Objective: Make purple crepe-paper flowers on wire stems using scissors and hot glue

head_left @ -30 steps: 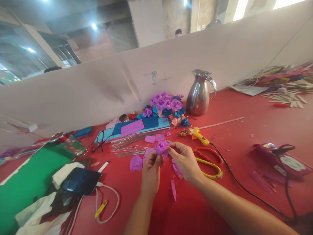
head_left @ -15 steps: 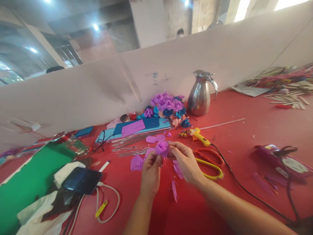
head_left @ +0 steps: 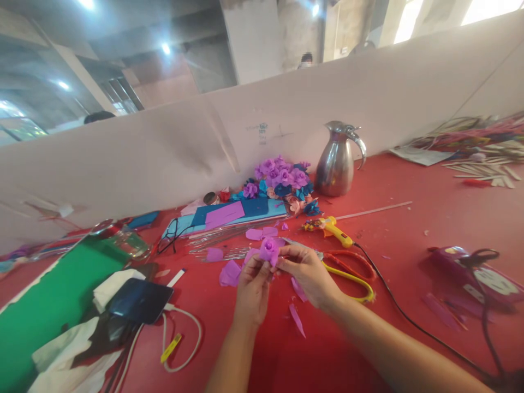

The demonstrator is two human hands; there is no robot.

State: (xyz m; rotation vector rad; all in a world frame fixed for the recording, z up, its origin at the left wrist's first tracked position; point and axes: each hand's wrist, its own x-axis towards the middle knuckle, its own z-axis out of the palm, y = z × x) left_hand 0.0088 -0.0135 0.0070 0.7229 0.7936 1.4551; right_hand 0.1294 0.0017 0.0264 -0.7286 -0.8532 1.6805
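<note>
A purple paper flower (head_left: 269, 246) with a rolled centre is held between both hands above the red table. My left hand (head_left: 252, 286) pinches its lower left side between thumb and fingers. From the right, my right hand (head_left: 308, 273) has thumb and fingers closed on the flower's edge. Cut purple paper petals (head_left: 230, 273) lie around and beneath the hands. Scissors (head_left: 351, 278) with one red and one yellow handle loop rest just right of my right hand, their blades partly hidden. Behind them lies a yellow glue gun (head_left: 336, 230) with a black cord.
Finished purple, blue and pink paper flowers (head_left: 282, 177) are heaped by the partition, beside a steel jug (head_left: 336, 161). Thin wires (head_left: 221, 240) and paper sheets (head_left: 225, 214) lie before them. At left are a phone (head_left: 141, 300) and a cable; a power strip (head_left: 478, 278) sits at right.
My right hand's fingers have shifted lower on the flower, and the flower has tipped slightly. A purple petal now shows on the wires at left. The view has shifted a little.
</note>
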